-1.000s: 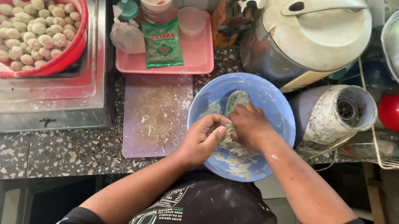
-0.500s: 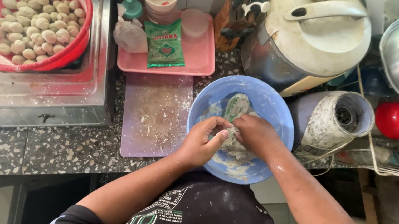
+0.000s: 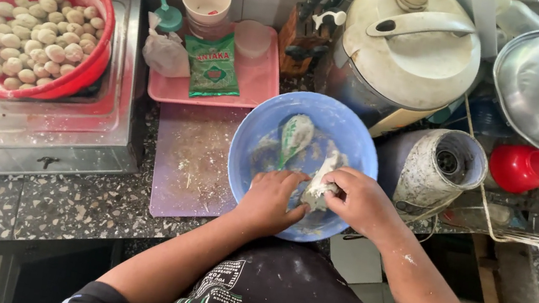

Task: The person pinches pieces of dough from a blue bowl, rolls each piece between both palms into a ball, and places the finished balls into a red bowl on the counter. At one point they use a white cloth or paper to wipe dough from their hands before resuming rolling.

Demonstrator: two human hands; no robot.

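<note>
Speckled stone worktop [image 3: 58, 212] seen from above, carrying a red basin [image 3: 92, 66] of pale dough balls [image 3: 38, 39] at the left, a pink tray [image 3: 262, 85] and a floured purple board [image 3: 199, 162] in the middle, and a blue bowl [image 3: 264, 136] nearest the person. Compared with a second earlier, both hands have drawn back from the bowl's centre to its near rim. The left hand [image 3: 270, 202] and right hand [image 3: 359, 202] now pinch a small lump of grey-white dough [image 3: 317, 189] between them, fingers clenched on it; a green-tinged smear [image 3: 295, 134] remains on the bowl wall.
</note>
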